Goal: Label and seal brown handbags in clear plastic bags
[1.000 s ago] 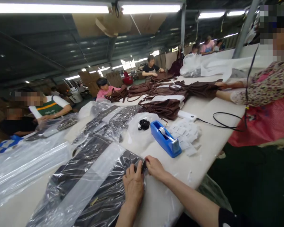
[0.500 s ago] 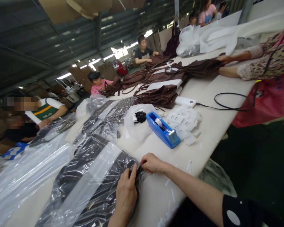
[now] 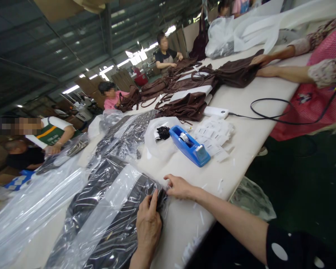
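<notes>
A dark bag wrapped in a clear plastic bag (image 3: pixel 109 213) lies in front of me on the white table (image 3: pixel 249 127). My left hand (image 3: pixel 148 224) lies on the plastic near its right corner, fingers together and pressing down. My right hand (image 3: pixel 179 186) pinches the plastic edge at that same corner, fingers closed on the film. A blue tape dispenser (image 3: pixel 189 145) stands just beyond my right hand.
Small white tags (image 3: pixel 214 136) lie beside the dispenser, with a white power bank (image 3: pixel 216 111) and black cable (image 3: pixel 271 114). Brown leather bags (image 3: pixel 184 106) are piled farther back. More bagged items (image 3: pixel 123 138) lie left. Several other people work around the table; a person's arms reach in at the right.
My view has tilted down and the table contents sit higher. My right hand has slid slightly right along the plastic's corner; my left hand keeps pressing the bag.
</notes>
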The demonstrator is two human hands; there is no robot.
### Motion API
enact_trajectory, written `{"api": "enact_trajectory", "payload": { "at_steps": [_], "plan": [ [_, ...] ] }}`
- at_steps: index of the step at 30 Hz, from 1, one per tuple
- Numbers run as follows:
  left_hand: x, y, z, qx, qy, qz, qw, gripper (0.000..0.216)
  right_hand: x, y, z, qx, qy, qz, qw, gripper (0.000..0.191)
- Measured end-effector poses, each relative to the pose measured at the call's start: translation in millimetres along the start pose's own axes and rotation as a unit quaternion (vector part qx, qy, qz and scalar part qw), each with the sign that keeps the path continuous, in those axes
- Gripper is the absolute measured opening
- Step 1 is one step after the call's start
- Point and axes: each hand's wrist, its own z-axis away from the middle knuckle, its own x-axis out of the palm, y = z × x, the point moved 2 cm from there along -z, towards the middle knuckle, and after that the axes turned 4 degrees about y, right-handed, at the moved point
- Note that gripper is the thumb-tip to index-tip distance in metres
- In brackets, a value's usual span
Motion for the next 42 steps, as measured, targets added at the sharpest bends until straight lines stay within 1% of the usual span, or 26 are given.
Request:
{"api": "enact_trajectory", "payload": {
  "at_steps": [2,4,7,12,16,21,26,28,31,34,36,38,39,40,42],
  "plan": [
    [-0.2,1.0,-0.2,-0.004,0.002,0.003,1.000,0.060,0.9,0.8,-3.3,-0.010,-0.002,0.013,1.000,0.030],
    [-1.0,1.8,-0.7,-0.008,-0.001,0.007,1.000,0.060,1.7,3.2,-6.5,-0.005,0.011,0.020,1.000,0.014],
    [-3.7,3.5,-1.9,-0.010,-0.007,0.021,1.000,0.061,3.0,7.6,-7.9,0.002,0.037,0.021,0.999,0.009],
    [-6.1,7.9,-4.4,-0.004,0.012,0.021,1.000,0.048,4.3,8.6,-2.9,-0.007,0.067,0.039,0.997,0.010],
    [-5.2,12.4,-7.1,-0.008,0.038,-0.008,0.999,0.044,6.0,4.7,-0.8,-0.011,0.061,0.064,0.996,0.015],
    [-4.8,18.5,-10.0,-0.006,0.046,-0.060,0.997,0.037,9.4,1.8,-2.6,-0.009,0.057,0.091,0.994,0.020],
    [-2.9,19.2,-11.0,0.022,0.069,-0.112,0.991,0.033,12.2,4.6,-4.5,-0.010,0.061,0.089,0.994,0.022],
    [-1.5,19.1,-12.2,0.037,0.086,-0.128,0.987,0.031,13.0,6.2,-5.2,-0.010,0.067,0.083,0.994,0.027],
    [0.8,20.3,-15.4,0.057,0.108,-0.152,0.981,0.022,14.7,7.4,-5.4,-0.011,0.095,0.076,0.992,0.035],
    [0.7,20.1,-18.7,0.054,0.121,-0.151,0.980,0.014,16.9,6.5,-0.1,-0.023,0.151,0.071,0.986,0.038],
    [-1.7,18.2,-19.9,0.044,0.132,-0.142,0.980,0.014,18.4,5.5,8.5,-0.044,0.200,0.068,0.976,0.032],
    [-5.0,15.5,-20.2,0.038,0.140,-0.131,0.981,0.014,20.8,4.7,20.3,-0.082,0.229,0.064,0.968,0.022],
    [-6.7,14.2,-20.3,0.037,0.143,-0.126,0.981,0.014,22.6,3.5,26.6,-0.126,0.226,0.067,0.964,0.022],
    [-8.2,13.1,-20.3,0.038,0.144,-0.122,0.981,0.015,24.8,1.7,32.8,-0.185,0.213,0.076,0.956,0.023],
    [-10.8,11.5,-20.8,0.041,0.147,-0.115,0.982,0.017,29.4,-2.6,43.6,-0.302,0.168,0.124,0.930,0.029]
  ]
}}
